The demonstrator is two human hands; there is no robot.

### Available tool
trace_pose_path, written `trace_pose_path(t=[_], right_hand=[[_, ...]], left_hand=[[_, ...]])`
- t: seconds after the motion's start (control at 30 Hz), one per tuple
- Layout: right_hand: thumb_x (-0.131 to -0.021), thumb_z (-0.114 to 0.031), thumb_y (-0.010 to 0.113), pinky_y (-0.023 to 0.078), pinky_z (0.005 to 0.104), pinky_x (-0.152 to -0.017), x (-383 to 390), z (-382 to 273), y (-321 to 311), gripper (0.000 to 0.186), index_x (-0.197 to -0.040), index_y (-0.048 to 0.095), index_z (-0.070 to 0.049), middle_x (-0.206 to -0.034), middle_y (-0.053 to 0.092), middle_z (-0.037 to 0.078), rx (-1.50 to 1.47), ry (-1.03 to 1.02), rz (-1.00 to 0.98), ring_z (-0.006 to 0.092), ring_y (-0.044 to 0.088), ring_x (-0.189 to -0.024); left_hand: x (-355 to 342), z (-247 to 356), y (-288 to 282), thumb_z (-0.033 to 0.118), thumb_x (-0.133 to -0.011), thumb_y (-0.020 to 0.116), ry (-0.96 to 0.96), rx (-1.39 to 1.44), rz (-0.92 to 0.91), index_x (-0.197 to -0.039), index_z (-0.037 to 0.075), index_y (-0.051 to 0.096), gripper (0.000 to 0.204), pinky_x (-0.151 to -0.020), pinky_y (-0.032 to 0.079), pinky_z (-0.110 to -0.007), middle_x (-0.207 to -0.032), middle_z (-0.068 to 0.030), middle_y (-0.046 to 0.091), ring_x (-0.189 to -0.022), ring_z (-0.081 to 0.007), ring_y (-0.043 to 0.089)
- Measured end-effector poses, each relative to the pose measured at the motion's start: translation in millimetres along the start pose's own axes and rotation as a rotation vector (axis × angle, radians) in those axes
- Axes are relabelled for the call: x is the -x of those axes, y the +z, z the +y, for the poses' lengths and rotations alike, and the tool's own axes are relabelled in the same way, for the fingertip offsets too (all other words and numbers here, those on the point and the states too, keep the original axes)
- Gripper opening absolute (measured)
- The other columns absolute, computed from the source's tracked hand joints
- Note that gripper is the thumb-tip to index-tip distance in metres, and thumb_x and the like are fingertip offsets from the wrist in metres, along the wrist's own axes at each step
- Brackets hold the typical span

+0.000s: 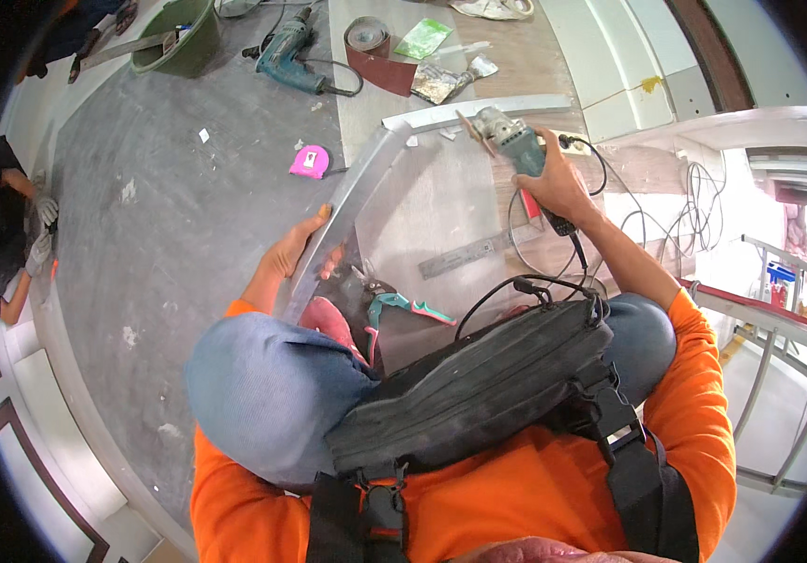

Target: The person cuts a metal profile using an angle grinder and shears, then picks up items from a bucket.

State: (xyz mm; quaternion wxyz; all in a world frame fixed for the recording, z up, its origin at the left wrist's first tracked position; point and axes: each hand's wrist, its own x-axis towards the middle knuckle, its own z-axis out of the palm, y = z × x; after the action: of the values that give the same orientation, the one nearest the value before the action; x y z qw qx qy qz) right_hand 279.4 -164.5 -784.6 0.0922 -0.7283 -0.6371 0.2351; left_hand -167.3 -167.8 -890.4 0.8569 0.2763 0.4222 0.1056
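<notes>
We seem to be trimming the metal strip [366,178], left grip [295,248] holding it, right grip [558,183] the grinder [519,146]; the next move wants steadiness.

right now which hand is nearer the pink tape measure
Left. The left hand, holding the metal bar, appears below the tape measure; the right hand, holding the grinder, is well to its right.

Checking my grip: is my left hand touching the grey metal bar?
Touching: the head view shows the left hand gripping the metal bar from both sides.
</notes>
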Motion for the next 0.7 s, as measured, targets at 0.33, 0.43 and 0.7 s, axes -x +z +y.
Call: trace_pose_path(t=[0.33,0.43,0.7], right_hand=[[-0.077,-0.035,0.082,0.054,0.0409,-0.084,-7,25,15,0.082,-0.136,0.044,0.007,-0.107,0.067,0.024,-0.366,0.195,-0.013,0.0332,0.068,-0.095],[-0.077,-0.034,0.082,0.055,0.0355,-0.067,-9,30,14,0.076,-0.131,0.049,0.008,-0.094,0.067,0.016,-0.737,0.292,-0.112,0.023,0.067,-0.076],[-0.08,-0.036,0.08,0.048,0.0319,-0.051,2,71,23,0.045,-0.097,0.067,0.005,-0.078,0.064,0.008,-1.084,0.454,-0.213,0.0168,0.061,-0.058]], left_hand=[[7,11,-16,0.074,-0.097,0.037,0.057,0.137,-0.098,-0.099,0.002,0.059,0.075,-0.046,0.053,-0.037,-0.068,-0.0096,0.058,-0.05,-0.0214,0.058],[13,17,-19,0.068,-0.099,0.04,0.081,0.111,-0.049,-0.102,0.001,0.06,0.07,-0.048,0.052,-0.037,-0.07,-0.0111,0.061,-0.051,-0.0223,0.058],[44,44,-11,0.044,-0.088,0.075,0.337,-0.867,0.509,-0.133,-0.001,0.061,0.065,-0.083,0.052,-0.041,-0.097,-0.0151,0.066,-0.088,-0.0299,0.065]])
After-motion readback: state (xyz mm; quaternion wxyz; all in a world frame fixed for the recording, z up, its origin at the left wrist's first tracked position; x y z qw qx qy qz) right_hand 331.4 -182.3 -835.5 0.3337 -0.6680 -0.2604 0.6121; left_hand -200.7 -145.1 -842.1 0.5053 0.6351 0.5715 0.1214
